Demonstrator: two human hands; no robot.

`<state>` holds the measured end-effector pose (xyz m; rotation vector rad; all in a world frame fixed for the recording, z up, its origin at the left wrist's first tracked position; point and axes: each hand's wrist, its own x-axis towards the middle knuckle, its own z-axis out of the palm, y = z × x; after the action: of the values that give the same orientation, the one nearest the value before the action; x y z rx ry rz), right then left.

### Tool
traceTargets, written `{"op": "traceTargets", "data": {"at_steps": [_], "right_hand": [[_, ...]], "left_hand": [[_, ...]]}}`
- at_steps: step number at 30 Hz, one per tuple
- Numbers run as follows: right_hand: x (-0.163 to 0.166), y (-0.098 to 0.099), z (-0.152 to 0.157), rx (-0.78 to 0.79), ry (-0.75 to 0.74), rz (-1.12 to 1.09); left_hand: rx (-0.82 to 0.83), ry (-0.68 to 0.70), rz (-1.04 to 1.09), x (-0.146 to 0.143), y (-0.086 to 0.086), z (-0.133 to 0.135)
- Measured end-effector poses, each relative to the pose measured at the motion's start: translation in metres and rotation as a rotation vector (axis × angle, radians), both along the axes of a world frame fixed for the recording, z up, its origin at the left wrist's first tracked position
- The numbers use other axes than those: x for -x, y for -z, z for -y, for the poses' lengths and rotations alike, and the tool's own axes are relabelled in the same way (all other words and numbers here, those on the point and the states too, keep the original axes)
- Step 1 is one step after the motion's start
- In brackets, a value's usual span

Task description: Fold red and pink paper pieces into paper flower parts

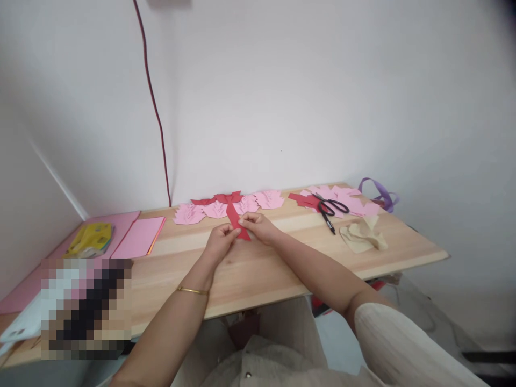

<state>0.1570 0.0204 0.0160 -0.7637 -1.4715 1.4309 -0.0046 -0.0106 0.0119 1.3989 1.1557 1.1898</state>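
Two hands meet at frame ctr, just above the wooden table (282, 263). Left hand (220, 241) and right hand (258, 224) both pinch the near end of a red paper strip (234, 216), fingertips almost touching. The strip runs diagonally up-left toward a red bow-shaped cutout (226, 198), which sits in a row of pink folded paper pieces (189, 214) along the table's far edge.

Looks like a small fold or crease is being worked at the strip's tip; can't tell the exact fold, as the fingers hide it. To do it well, prob.: keep edges lined up before pressing, hold the strip flat w/ one thumb, and run the other along the crease w/o tugging at the bow end.

Scissors (332, 207) lie right of ctr on pink and red scraps, w/ a purple ribbon (381, 193) behind and a cream crumpled piece (363, 236) in front. Pink paper sheets (139, 236) and a yellow packet (91, 239) sit at left.
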Motion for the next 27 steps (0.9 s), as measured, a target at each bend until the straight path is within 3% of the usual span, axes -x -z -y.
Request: {"op": "traceTargets", "data": {"at_steps": [10,21,27], "right_hand": [[-0.0057,0.007,-0.0104,0.037,0.025,-0.024],[-0.0046,-0.0002,-0.0034,0.085,-0.033,-0.002],[-0.0053,-0.0016,-0.0021,0.06,-0.012,-0.006]], "left_hand": [[0.081,0.155,0.047,0.001,-0.0048,0.0039],[0.053,0.145,0.006,0.0011,-0.0021,0.0034],[0.087,0.087,0.24,0.0032,0.0019,-0.0021]]}}
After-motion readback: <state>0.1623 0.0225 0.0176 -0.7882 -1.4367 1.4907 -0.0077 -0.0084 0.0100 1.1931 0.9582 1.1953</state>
